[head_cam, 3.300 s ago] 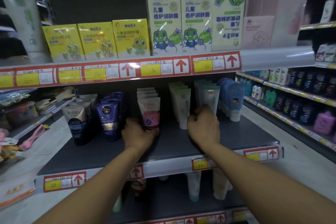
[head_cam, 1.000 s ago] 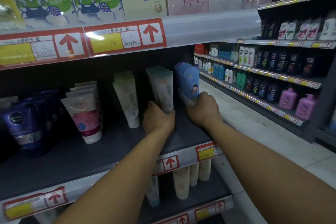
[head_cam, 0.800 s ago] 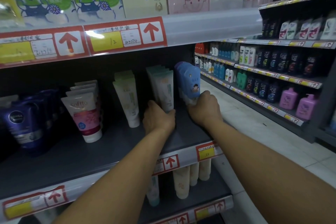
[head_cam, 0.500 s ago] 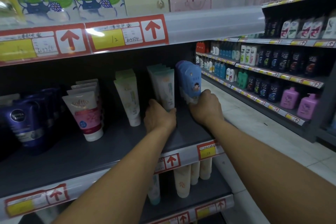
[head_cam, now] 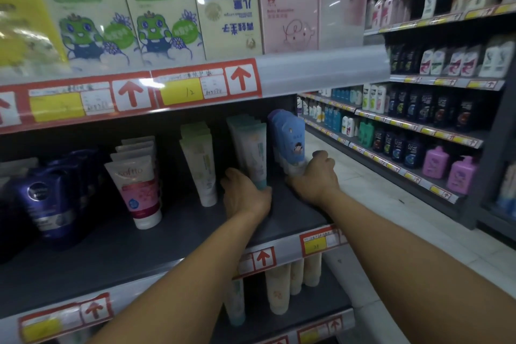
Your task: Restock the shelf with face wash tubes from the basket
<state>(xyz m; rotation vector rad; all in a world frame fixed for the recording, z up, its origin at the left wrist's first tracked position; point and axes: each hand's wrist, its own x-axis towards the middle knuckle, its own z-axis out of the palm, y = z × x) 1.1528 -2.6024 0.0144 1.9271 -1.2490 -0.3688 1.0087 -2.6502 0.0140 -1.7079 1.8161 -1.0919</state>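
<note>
2 hands on shelf (head_cam: 173, 243): left hand (head_cam: 245, 195) grips teal tube (head_cam: 252, 153), right hand (head_cam: 315, 176) blue tube (head_cam: 290, 139).

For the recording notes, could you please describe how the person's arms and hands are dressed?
Both forearms are bare as far as the frame shows, with no sleeves visible. The left hand and right hand wear no gloves; no watch, bracelet or ring is visible.
</note>
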